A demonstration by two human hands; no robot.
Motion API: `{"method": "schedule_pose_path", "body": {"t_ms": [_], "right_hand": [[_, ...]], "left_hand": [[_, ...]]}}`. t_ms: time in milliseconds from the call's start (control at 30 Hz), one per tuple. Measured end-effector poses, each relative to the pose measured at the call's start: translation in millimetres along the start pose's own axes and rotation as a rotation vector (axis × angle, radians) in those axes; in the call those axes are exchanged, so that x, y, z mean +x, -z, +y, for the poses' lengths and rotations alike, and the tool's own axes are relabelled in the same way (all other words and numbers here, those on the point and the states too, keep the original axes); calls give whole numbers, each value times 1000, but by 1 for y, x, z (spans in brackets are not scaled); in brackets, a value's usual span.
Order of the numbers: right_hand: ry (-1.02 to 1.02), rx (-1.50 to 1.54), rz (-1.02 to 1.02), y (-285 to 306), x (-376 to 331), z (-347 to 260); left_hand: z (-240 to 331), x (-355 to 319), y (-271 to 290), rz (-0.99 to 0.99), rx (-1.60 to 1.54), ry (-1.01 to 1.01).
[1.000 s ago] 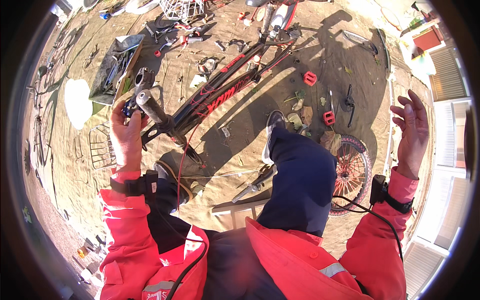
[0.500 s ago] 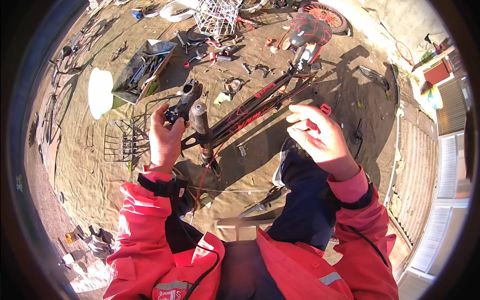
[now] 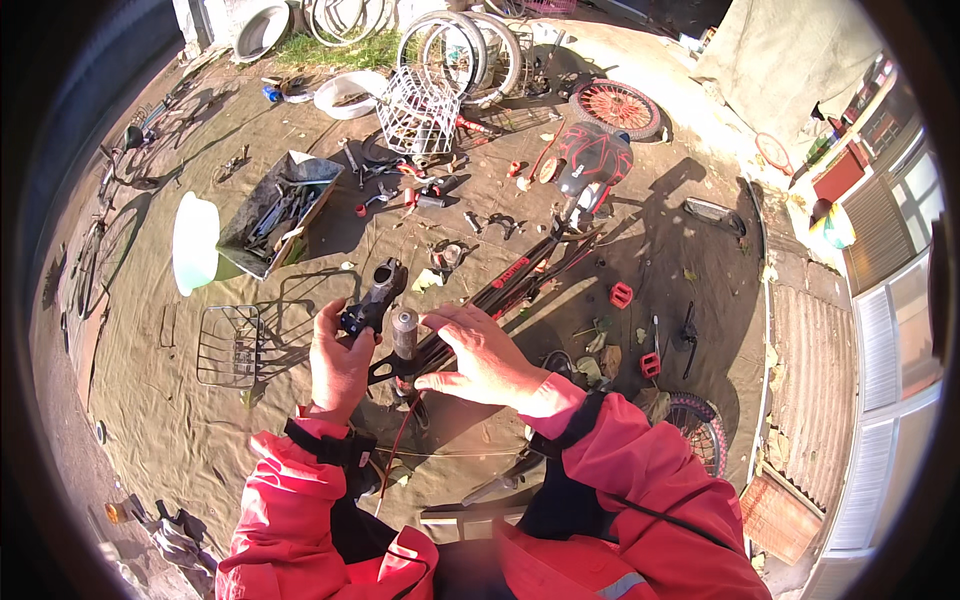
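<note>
While the black handlebar stem [image 3: 380, 297] stays gripped in the left hand [image 3: 340, 368], just left of the grey steerer tube [image 3: 404, 335], the right hand [image 3: 485, 360] has come in from farther right to beside that tube, thumb and fingers spread wide. The stem's hollow round end shows uncovered.

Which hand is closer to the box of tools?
Left. The left hand is on the near side of the box; the right hand is farther right, by the bike.

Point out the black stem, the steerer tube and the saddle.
Black stem [image 3: 378, 296]: head view, middle of its body.
Steerer tube [image 3: 404, 338]: head view, its upper shaft.
Saddle [image 3: 592, 160]: head view, its top.
</note>
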State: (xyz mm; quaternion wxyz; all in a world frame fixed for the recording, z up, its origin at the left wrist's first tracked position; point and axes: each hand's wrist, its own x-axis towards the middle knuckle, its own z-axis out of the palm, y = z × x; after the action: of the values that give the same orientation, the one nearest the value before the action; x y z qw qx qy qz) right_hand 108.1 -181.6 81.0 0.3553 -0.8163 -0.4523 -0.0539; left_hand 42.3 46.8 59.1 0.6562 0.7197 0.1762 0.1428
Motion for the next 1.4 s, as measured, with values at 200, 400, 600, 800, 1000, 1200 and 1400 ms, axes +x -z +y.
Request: {"method": "schedule_pose_path", "body": {"t_ms": [200,400,600,800,1000,1200,1400], "right_hand": [[-49,18,-132,-19,-1,-2],[-44,126,-102,-26,-1,-4],[-97,173,-106,-29,-2,-4],[-133,199,-163,-31,-3,-1],[-349,151,-215,14,3,-3],[-334,488,304,232,146,20],[-437,485,291,251,157,1]], "left_hand": [[8,-6,-2,-14,-1,13],[2,-5,0,-43,-10,-16],[0,-4,0,-36,-7,-33],[-3,-4,0,-26,-16,-44],[-5,-2,0,-37,-51,-48],[-15,2,-1,5,-65,-79],[-17,8,1,10,-54,-103]]}}
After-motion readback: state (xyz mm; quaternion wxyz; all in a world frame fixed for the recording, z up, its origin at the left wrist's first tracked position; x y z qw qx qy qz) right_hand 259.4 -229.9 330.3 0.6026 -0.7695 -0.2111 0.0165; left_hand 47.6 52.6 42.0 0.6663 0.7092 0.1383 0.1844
